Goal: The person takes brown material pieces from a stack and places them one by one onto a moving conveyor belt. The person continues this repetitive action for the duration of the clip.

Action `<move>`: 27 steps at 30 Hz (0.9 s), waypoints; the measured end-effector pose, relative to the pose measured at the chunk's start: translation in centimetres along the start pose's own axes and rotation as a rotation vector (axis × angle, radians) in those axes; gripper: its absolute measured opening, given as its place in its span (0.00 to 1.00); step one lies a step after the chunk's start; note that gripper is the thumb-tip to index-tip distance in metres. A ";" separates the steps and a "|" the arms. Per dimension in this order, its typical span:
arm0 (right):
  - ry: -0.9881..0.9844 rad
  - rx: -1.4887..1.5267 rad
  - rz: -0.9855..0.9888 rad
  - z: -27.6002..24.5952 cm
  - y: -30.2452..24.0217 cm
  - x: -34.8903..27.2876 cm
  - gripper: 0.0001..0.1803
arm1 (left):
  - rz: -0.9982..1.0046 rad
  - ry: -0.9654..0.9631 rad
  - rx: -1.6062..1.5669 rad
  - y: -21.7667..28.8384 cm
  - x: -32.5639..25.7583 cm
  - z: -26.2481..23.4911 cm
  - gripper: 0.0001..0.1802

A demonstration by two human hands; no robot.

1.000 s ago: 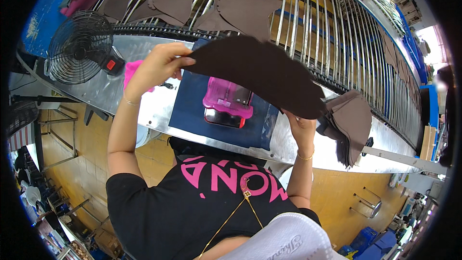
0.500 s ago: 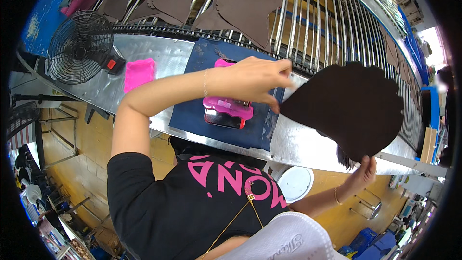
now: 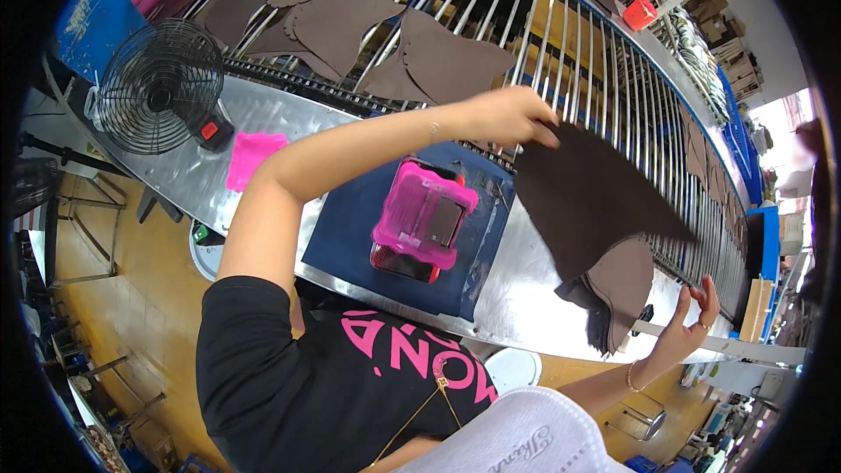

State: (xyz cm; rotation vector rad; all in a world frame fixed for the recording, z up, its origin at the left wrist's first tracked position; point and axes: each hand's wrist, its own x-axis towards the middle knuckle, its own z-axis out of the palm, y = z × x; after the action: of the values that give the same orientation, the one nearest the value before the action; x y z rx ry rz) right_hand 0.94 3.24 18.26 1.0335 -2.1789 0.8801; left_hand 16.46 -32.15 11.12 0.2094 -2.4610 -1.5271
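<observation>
My left hand (image 3: pixel 504 116) pinches the dark brown piece (image 3: pixel 587 201), my right hand (image 3: pixel 688 320) stays open, so it might slip.

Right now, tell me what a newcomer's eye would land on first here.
First, the dark brown sheet at centre right, pinched at its top edge by the left hand and hanging over a stack of similar pieces, with the right hand beside that stack. Next, the pink device on the blue mat at mid-table. Behind, brown pieces lie on a roller rack, with a fan at left.
</observation>
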 end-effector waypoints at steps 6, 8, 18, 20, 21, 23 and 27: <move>0.019 -0.053 0.335 1.7 9.3 -3.1 0.18 | -0.213 0.596 -0.614 -11.9 -0.9 -7.3 0.12; -0.042 -0.143 0.464 2.2 14.5 -5.7 0.19 | -0.247 0.791 -0.657 -15.8 -0.3 -9.9 0.16; -0.191 -0.466 0.720 4.8 28.7 -15.9 0.20 | -0.413 1.203 -0.847 -31.8 2.9 -18.4 0.15; -0.227 -0.452 0.734 5.4 28.7 -15.2 0.20 | -0.458 1.278 -0.837 -32.6 2.7 -19.7 0.13; -0.237 -0.454 0.751 5.1 28.2 -15.4 0.21 | -0.455 1.275 -0.875 -32.7 3.6 -19.6 0.13; -0.282 -0.465 0.766 4.2 26.7 -14.7 0.23 | -0.467 1.267 -0.936 -33.0 4.5 -19.5 0.13; -0.247 -0.542 0.747 4.6 26.5 -14.1 0.27 | -0.290 1.190 -1.048 -34.2 4.7 -20.4 0.08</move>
State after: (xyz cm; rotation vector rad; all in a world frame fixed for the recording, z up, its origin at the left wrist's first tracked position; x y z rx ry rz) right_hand -13.96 18.81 -3.07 0.0442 -2.8386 0.3920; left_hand 17.37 -66.05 -10.19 0.9239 -0.6426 -1.7773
